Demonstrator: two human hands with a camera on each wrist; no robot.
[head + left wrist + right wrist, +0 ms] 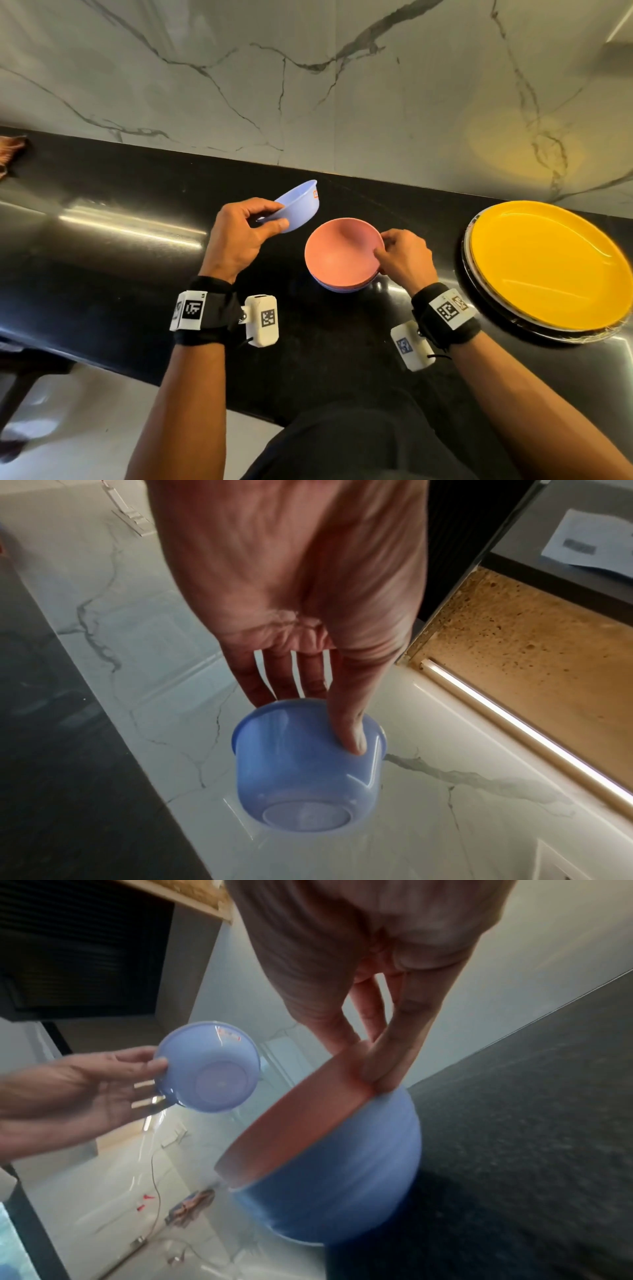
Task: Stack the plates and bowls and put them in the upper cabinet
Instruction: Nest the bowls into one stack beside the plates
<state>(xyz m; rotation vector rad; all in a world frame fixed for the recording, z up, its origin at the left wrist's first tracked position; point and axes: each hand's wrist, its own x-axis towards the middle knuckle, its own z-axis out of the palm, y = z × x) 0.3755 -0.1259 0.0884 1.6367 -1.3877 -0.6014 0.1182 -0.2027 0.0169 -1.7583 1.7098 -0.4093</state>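
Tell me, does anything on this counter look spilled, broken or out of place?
Nothing is spilled or broken. The small blue bowl is tilted only because the left hand holds it in the air. The right hand pinches the pink bowl, nested in a blue one.

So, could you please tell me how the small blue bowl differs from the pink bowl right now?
The small blue bowl is lifted and tilted in the left hand; the pink bowl sits nested in another blue bowl on the black counter. The small blue bowl is narrower than the pink bowl. The right hand pinches the pink bowl's rim. Both are round and empty.
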